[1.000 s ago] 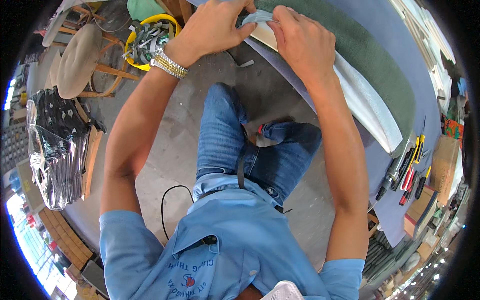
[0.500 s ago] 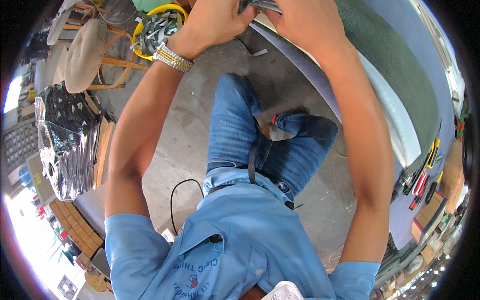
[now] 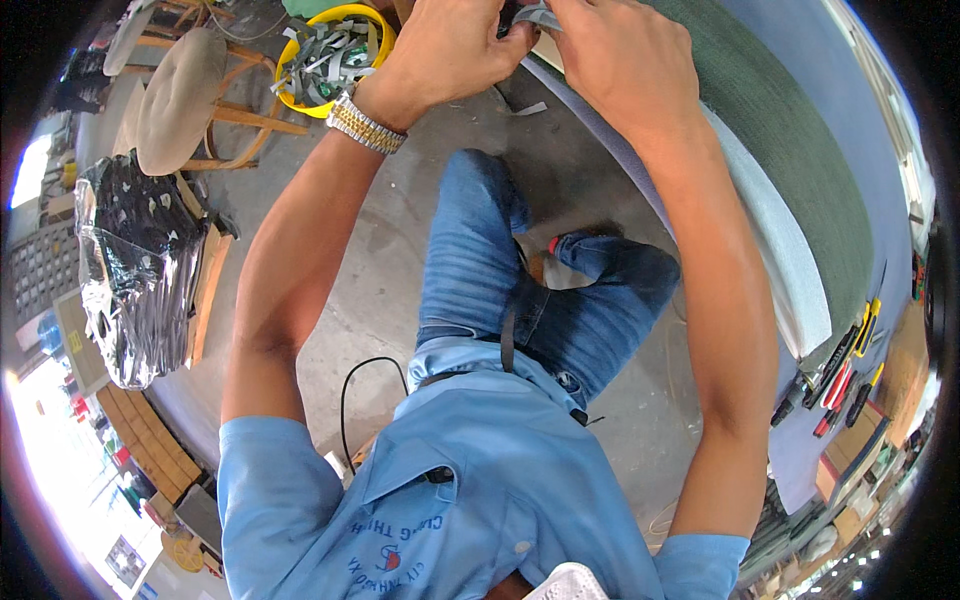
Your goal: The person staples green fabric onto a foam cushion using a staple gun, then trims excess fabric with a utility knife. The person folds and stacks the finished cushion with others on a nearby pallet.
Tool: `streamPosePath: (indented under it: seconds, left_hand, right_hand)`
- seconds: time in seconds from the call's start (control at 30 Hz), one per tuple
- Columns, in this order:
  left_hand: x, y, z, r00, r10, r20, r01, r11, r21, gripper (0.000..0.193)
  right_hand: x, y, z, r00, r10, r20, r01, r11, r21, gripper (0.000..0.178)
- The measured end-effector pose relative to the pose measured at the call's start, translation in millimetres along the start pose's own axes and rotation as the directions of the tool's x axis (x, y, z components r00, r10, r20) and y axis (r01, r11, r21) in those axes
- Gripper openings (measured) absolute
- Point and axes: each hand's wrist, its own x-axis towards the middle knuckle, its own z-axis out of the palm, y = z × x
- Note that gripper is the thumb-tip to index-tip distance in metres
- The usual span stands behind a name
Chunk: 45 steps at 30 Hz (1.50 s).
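At the top edge of the head view my two hands come close together over the table's near edge. My left hand (image 3: pixel 450 52), with a metal watch (image 3: pixel 365 124) on its wrist, is closed, thumb toward the right; its far fingers are cut off. My right hand (image 3: pixel 632 68) is bent over with its fingers closed. Between them shows a thin grey strip (image 3: pixel 538 15), pinched at both sides. Dark green fabric (image 3: pixel 800 190) lies on the table beside my right forearm, with a light grey-blue layer (image 3: pixel 775 240) along its near edge.
A yellow bucket (image 3: pixel 388 45) of grey scraps stands beyond my left wrist. Left of it are a round cushioned stool (image 3: pixel 182 100) and a plastic-wrapped black stack (image 3: pixel 140 270). Cutters and pens (image 3: pixel 850 360) lie on the blue table cover (image 3: pixel 800 440) at right. A loose scrap (image 3: pixel 531 109) is on the floor.
Both hands have shifted slightly right in the picture, still close together at the grey strip. The bucket and stool also appear a little further right as the view moves.
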Motion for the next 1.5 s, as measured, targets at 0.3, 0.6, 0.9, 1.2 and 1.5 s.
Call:
streamPosePath:
  seconds: [0.3,0.6,0.9,1.2,1.5]
  left_hand:
    - [4.7,-4.2,0.0,0.998,0.052,-0.037,-0.052,0.999,0.010,0.027]
    - [-0.9,-1.5,2.6,0.999,-0.011,0.046,0.011,1.000,0.002,0.048]
    - [-35.1,13.9,11.9,0.998,0.056,0.032,-0.052,0.993,-0.105,0.048]
    - [-70.7,54.9,-10.7,0.942,0.273,0.196,-0.298,0.949,0.106,0.021]
    - [-15.8,105.8,-23.8,0.885,0.462,0.061,-0.451,0.881,-0.141,0.018]
  right_hand:
    - [0.0,-2.7,5.6,0.996,0.078,0.034,-0.072,0.987,-0.141,0.016]
    - [-9.1,-0.6,2.6,0.976,0.174,0.129,-0.168,0.984,-0.055,0.056]
    - [-52.1,-32.2,-29.2,0.971,0.127,0.203,-0.163,0.971,0.174,0.053]
    - [-72.1,1.9,-168.0,0.792,0.403,0.458,-0.569,0.760,0.315,0.055]
    - [-190.1,47.0,-143.1,0.860,0.466,0.207,-0.425,0.879,-0.215,0.068]
